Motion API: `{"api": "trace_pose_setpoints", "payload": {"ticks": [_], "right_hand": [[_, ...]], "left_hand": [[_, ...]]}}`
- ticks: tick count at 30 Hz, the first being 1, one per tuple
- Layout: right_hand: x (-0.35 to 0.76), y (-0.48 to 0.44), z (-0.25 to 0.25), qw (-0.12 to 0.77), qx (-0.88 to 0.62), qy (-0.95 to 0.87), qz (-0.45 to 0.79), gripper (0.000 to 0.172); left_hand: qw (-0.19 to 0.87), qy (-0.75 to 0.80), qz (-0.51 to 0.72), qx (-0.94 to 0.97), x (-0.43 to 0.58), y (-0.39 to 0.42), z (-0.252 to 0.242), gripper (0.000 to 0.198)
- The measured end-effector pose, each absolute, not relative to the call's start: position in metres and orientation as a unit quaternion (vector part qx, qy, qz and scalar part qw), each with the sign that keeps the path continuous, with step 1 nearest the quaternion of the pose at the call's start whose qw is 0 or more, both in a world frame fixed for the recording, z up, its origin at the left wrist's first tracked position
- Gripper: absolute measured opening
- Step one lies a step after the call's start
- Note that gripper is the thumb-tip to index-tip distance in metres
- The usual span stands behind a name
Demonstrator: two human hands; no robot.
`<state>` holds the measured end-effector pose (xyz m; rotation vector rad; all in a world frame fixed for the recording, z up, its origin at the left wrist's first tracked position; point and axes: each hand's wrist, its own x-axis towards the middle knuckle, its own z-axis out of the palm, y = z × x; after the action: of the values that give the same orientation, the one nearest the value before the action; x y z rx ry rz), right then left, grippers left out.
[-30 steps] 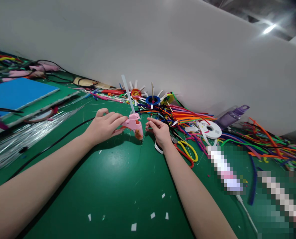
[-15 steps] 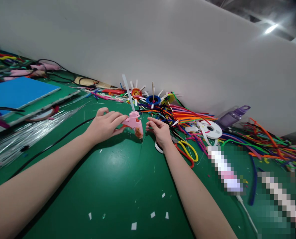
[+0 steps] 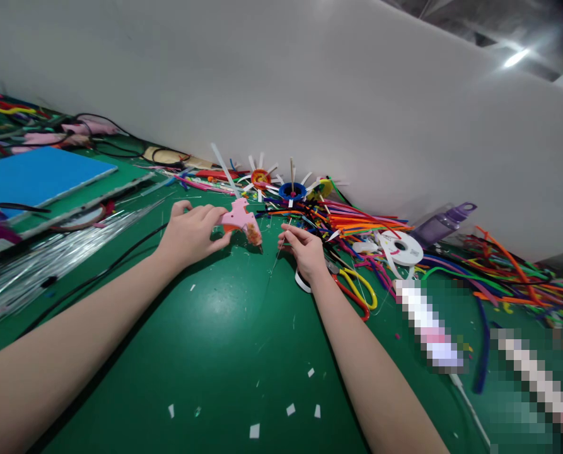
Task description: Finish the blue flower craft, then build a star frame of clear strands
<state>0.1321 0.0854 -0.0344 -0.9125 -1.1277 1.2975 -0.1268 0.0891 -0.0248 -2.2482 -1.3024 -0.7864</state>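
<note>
1. Green tabletop (image 3: 224,353), pale wall (image 3: 262,75) behind it, bright light (image 3: 516,58) up in the top right corner.
2. Left hand (image 3: 189,236): fingers closed on the handle end of a pink glue gun (image 3: 236,215), thumb below. Exact finger placement on the far side can't be told.
3. Glue gun sits mid-table, between the hands, nozzle tilted down toward the right hand and apart from it. Nozzle touching table or not: can't tell. Translucent glue stick (image 3: 224,169) pokes up out of its rear.
4. Right hand (image 3: 307,252): thumb and fingertips pinched narrow on a thin strand (image 3: 289,221); too fine to say what material.
5. Beyond the hands: blue cup-like piece (image 3: 293,190) with white strips round it and a stick upright; orange one (image 3: 261,178) just left.
6. Right side: tool with yellow and red handles (image 3: 370,292) near right wrist, white ribbon roll (image 3: 406,248), purple bottle (image 3: 444,226), loose bright pipe cleaners (image 3: 366,219).
7. Left side: blue board (image 3: 45,178), silver strips (image 3: 73,265), black cord (image 3: 96,277).
8. Near edge: small white scraps (image 3: 255,430), scattered.
</note>
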Motion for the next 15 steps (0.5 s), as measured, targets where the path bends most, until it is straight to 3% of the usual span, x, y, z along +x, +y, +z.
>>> {"api": "trace_pose_setpoints", "payload": {"ticks": [15], "right_hand": [[0.132,0.085,-0.034,0.562,-0.383,-0.481,0.554,0.029]], "left_hand": [[0.193,-0.589,-0.264,-0.739,-0.136,0.098,-0.037,0.038]]}}
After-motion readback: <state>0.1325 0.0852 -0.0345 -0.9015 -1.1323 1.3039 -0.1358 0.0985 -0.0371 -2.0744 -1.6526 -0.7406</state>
